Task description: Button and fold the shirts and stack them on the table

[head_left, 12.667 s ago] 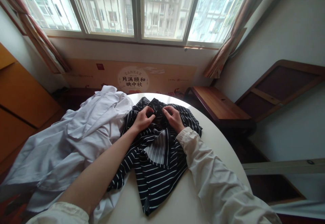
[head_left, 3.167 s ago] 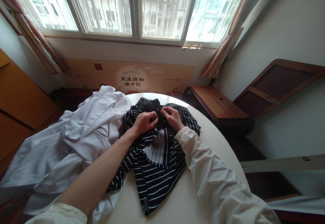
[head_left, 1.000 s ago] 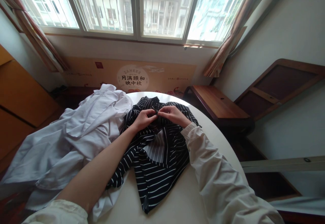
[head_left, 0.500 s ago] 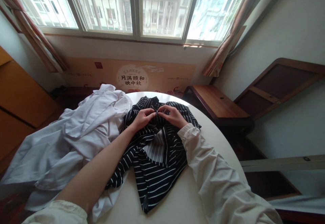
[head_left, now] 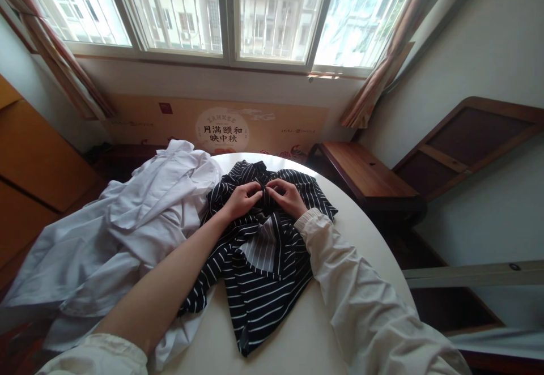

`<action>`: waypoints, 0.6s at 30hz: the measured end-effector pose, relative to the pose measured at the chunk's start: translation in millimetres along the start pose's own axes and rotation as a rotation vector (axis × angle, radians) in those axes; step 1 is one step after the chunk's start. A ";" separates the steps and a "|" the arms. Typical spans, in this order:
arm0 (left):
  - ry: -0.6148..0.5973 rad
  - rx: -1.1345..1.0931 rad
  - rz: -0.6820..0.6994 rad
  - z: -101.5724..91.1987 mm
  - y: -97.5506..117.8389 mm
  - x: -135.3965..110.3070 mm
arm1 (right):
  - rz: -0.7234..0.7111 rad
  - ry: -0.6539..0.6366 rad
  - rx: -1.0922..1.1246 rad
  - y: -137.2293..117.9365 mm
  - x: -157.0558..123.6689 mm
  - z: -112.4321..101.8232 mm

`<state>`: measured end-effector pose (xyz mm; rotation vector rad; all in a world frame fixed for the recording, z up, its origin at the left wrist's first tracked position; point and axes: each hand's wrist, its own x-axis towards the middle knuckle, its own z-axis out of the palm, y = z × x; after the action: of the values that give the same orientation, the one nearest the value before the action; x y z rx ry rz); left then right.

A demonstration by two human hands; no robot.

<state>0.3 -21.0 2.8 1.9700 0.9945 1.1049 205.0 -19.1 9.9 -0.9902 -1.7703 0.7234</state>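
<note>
1. The left hand (head_left: 244, 200) has its thumb and forefinger drawn together, gripping a bit of the striped shirt (head_left: 263, 256).
2. The right hand (head_left: 289, 198) pinches the same shirt with its thumb and forefinger; the tips of both hands' fingers are just beside each other. The small spot of cloth between them is too dark to make out.
3. The shirt, black with white lines, lies crumpled under and around the fingers. Its collar is just beyond them, and a pale flap of its inside shows on the near side. A pointed end reaches well toward the wearer.
4. Beneath the fingers and shirt is a white, round-edged surface (head_left: 293, 335), bare to the right of the shirt.
5. Left of the fingers, a heap of white cloth (head_left: 144, 216) touches the shirt and hangs over the edge.
6. Well beyond the fingers are a poster (head_left: 276, 120) and, above it, a barred window (head_left: 232, 12).
</note>
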 end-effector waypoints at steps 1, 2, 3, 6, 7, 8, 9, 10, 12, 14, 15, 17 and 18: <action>-0.003 0.002 0.005 0.1 0.6 -0.1 | 0.008 0.006 0.007 0.1 0.2 -0.1; -0.008 0.005 0.005 0.1 1.0 -0.3 | 0.019 0.013 0.012 0.4 0.5 -0.2; -0.013 0.007 0.001 0.2 1.3 -0.3 | 0.032 0.021 0.015 1.1 0.7 -0.3; -0.020 0.013 -0.006 0.6 1.2 -0.4 | 0.048 0.040 0.015 4.2 1.4 -0.3; -0.020 0.015 -0.005 0.7 0.8 -0.5 | 0.045 0.039 0.012 5.3 1.6 -0.2; -0.019 0.017 -0.004 0.9 0.3 -0.5 | 0.040 0.033 0.010 6.3 1.7 0.0; -0.017 0.020 -0.002 1.0 -0.2 -0.6 | 0.033 0.025 0.009 6.9 1.7 0.2; -0.013 0.025 -0.001 1.1 -0.5 -0.7 | 0.027 0.017 0.011 7.0 1.7 0.3; -0.006 0.031 -0.003 0.7 -0.2 -0.9 | 0.024 0.001 0.021 5.8 1.3 0.5; -0.009 0.027 -0.005 -0.3 1.5 -1.3 | 0.030 -0.014 0.031 3.4 0.8 0.4; -0.016 0.022 -0.006 -0.9 2.7 -1.5 | 0.033 -0.019 0.036 2.1 0.5 0.2; -0.028 0.012 -0.013 -1.9 4.9 -1.8 | 0.038 -0.024 0.045 0.4 0.0 -0.3; -0.030 0.010 -0.018 -2.3 5.6 -1.9 | 0.041 -0.027 0.048 0.1 -0.3 -0.5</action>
<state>-0.7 -25.0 7.7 1.9760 1.0017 1.0594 205.6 -19.3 10.0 -0.9916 -1.7521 0.8045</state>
